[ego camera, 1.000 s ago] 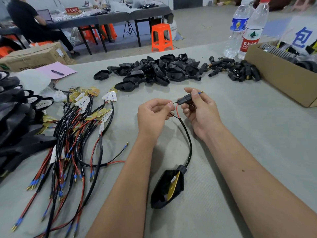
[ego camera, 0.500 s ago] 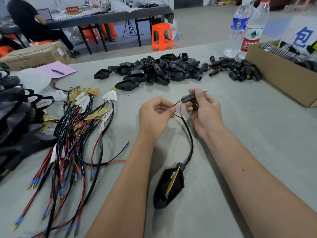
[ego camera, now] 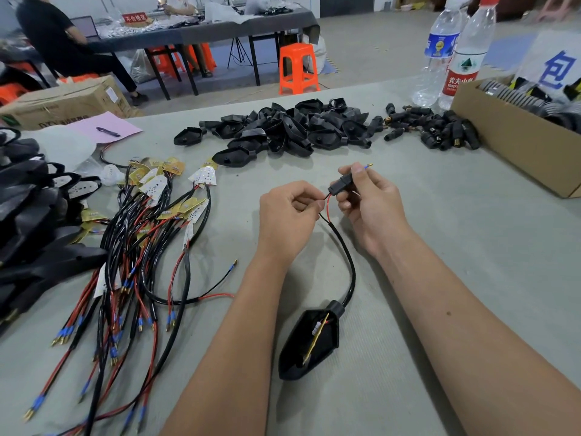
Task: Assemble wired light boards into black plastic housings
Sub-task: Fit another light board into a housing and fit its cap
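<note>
While the housing [ego camera: 309, 344] lies nearer, left grip [ego camera: 287, 215] pinches wire [ego camera: 327, 202], right grip [ego camera: 372, 202] pinches connector [ego camera: 339, 187].

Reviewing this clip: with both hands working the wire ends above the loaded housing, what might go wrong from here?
1. The light board stands tilted on edge in the black housing; a tug on the cable may drag it out.
2. The right hand pinches a small black connector while the left hand feeds thin wires; the red wire may kink or miss.
</note>
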`<state>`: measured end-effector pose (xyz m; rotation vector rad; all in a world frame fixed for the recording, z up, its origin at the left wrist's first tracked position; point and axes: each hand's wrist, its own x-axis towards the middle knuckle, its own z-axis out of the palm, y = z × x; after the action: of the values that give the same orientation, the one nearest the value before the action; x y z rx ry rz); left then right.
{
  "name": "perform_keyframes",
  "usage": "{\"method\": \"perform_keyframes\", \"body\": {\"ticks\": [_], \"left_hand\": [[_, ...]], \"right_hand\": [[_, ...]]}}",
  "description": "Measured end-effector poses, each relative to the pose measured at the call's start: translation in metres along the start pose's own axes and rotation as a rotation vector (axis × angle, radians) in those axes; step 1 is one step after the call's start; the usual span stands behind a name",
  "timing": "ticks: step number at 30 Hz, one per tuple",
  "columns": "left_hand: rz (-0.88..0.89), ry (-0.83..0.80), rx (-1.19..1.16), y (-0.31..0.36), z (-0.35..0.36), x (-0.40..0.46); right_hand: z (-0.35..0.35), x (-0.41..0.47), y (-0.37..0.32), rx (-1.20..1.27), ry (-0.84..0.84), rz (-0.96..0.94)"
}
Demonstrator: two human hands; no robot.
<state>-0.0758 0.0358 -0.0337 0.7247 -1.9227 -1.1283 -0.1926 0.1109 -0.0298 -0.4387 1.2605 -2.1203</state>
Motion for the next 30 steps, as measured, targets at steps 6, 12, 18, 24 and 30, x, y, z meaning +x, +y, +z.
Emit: {"method": "perform_keyframes", "body": {"ticks": [6,12,18,24,30], "left_hand": [[-0.066,0.050,-0.112,0.0011,-0.0009,0.0002],[-0.220,-0.070,-0.256,0.0016,-0.0002,-0.0009],[-0.230,-0.048,-0.290,0.0033,-0.0006,0.0007],[-0.219,-0.017,-0.335,0.0038,-0.0007,0.0009],[-0.239,-0.099,-0.365,0.0052,0.0022,-0.0019]], "right_hand": [[-0.0011,-0.0015,0.0003,0.000,-0.063,0.018],[-0.0028,0.0004,0.0007,0.100,0.027,-0.013],[-0.0025,0.0011,0.0012,0.034,-0.017,-0.003],[-0.0029,0.0010,0.0015,-0.019,-0.039,-0.009],[-0.0016,-0.0017,0.0005,-0.041,-0.043,0.003]]}}
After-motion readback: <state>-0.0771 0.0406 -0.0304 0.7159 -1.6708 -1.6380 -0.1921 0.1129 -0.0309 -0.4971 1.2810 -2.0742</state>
